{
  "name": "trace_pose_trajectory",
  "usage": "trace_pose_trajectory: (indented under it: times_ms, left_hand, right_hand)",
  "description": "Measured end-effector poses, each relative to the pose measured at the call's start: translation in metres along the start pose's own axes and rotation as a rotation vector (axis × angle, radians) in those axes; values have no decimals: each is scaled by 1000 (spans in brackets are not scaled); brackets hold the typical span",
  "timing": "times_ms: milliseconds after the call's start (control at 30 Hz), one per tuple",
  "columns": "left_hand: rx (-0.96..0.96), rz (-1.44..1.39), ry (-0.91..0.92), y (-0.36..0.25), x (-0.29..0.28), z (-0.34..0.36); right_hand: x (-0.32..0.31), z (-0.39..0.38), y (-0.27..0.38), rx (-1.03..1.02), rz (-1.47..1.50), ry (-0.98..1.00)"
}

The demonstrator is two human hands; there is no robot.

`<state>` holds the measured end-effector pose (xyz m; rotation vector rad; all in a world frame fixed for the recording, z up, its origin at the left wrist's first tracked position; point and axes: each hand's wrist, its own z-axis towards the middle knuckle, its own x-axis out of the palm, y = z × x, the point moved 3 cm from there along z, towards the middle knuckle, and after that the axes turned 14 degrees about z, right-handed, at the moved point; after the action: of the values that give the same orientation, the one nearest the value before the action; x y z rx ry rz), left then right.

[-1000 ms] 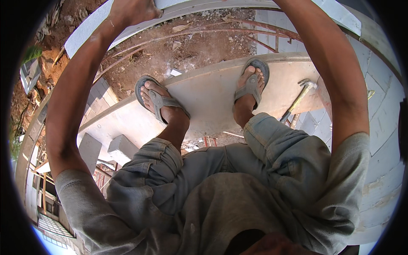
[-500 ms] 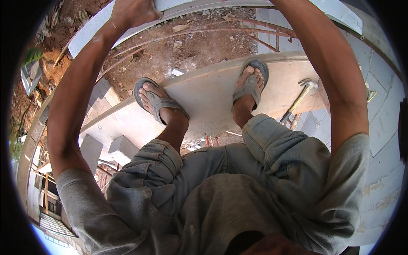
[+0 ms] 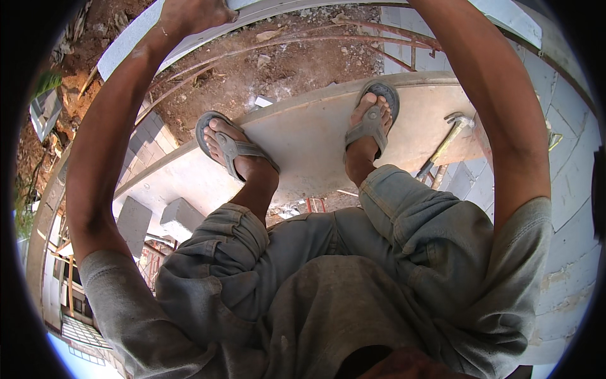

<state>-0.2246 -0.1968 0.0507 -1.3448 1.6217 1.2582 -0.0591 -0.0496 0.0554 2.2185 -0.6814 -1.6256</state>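
My left hand (image 3: 194, 14) is at the top edge, closed over a long pale grey block (image 3: 129, 39). The thumb lies along the block's near side; the other fingers are partly cut off by the frame. My right forearm (image 3: 470, 54) reaches up toward the same block's right part (image 3: 510, 22), but the right hand is outside the picture. Beneath me, both feet in grey sandals stand on a wide plank (image 3: 309, 145). A claw hammer (image 3: 445, 146) with a yellowish and black handle lies on the plank, right of my right foot.
A wall of large grey blocks (image 3: 568, 170) rises on the right. Rusty scaffold bars (image 3: 297, 39) cross beyond the plank, above reddish soil (image 3: 227, 82) well below. Two grey block pieces (image 3: 180, 218) sit near the plank's left end. Open drops border the plank.
The view has shifted very slightly. My left arm and the long block sit a little farther left; feet and hammer keep their places on the plank.
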Motion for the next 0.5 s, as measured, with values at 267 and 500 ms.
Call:
trace_pose_trajectory:
  times_ms: [267, 500]
  left_hand:
    - [2, -23, 14, -1, -3, 3]
    - [10, -33, 23, -2, -7, 4]
  right_hand:
    - [-4, -2, 3, 31, -19, -31]
    - [-4, -2, 2, 29, -10, -20]
